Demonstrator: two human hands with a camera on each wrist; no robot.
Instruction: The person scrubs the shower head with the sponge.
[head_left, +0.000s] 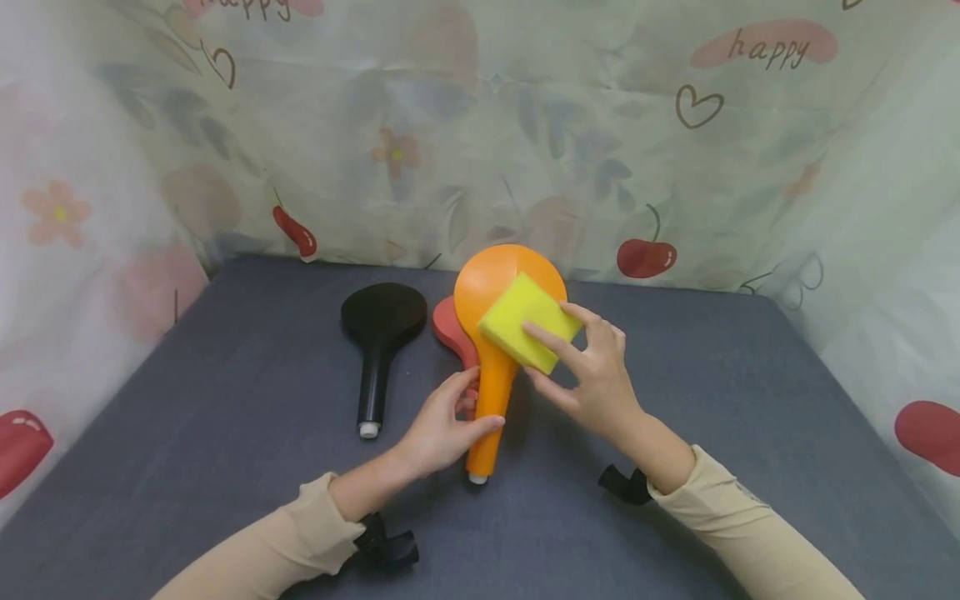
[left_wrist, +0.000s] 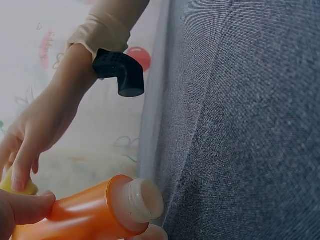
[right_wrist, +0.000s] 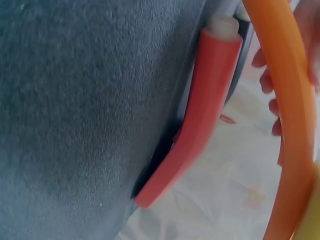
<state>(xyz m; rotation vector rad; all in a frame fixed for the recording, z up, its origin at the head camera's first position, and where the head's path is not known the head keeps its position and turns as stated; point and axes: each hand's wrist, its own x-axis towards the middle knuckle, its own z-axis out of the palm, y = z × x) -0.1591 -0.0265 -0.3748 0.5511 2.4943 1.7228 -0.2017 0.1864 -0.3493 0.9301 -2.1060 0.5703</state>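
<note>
In the head view my left hand [head_left: 442, 425] grips the handle of an orange shower head [head_left: 483, 287], held above the table with its round head pointing away. A white threaded end [left_wrist: 145, 200] sticks out of the handle in the left wrist view. My right hand [head_left: 603, 379] pinches a yellow sponge [head_left: 521, 312] between thumb and fingers; it lies against the lower right of the round head, covering part of it. Behind the orange one lies a red shower head [head_left: 450, 323], partly hidden. A black shower head [head_left: 384, 312] rests on the table to the left.
The dark grey table [head_left: 225, 433] is backed by a patterned curtain [head_left: 495, 150] along its far side and both flanks. Black curved pieces [head_left: 386, 546] sit at both wrists. In the right wrist view the red handle [right_wrist: 207, 90] lies below the orange one.
</note>
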